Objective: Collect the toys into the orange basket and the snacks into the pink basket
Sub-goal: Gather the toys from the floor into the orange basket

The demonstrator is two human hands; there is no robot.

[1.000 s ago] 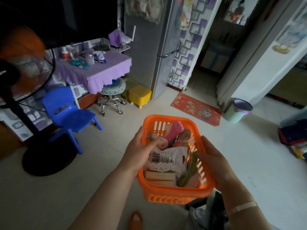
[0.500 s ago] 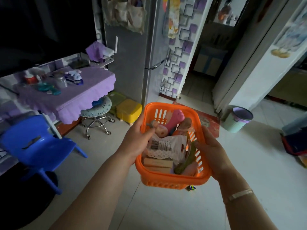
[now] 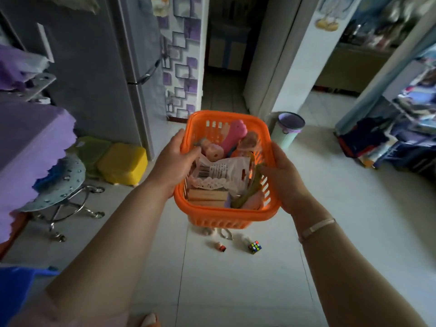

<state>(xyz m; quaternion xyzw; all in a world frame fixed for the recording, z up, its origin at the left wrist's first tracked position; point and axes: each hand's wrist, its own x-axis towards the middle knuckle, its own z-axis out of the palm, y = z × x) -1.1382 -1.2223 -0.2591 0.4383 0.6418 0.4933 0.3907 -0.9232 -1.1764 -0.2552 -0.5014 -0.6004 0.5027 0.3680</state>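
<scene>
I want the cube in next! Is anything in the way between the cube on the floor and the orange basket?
Nothing visible blocks it. The cube lies on bare floor just below the basket, which the left hand and right hand hold above it. Both hands are busy, so one must let go first.

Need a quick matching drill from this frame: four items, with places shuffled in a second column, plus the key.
Things:
1. puzzle cube
2. yellow stool
3. waste bin
4. barcode packet

Places:
A. inside the orange basket, which both hands hold
B. on the floor tiles, below the basket in the picture
C. on the floor by the fridge
D. on the floor beside the white doorway wall, beyond the right hand

Pairs: 1-B, 2-C, 3-D, 4-A
</scene>
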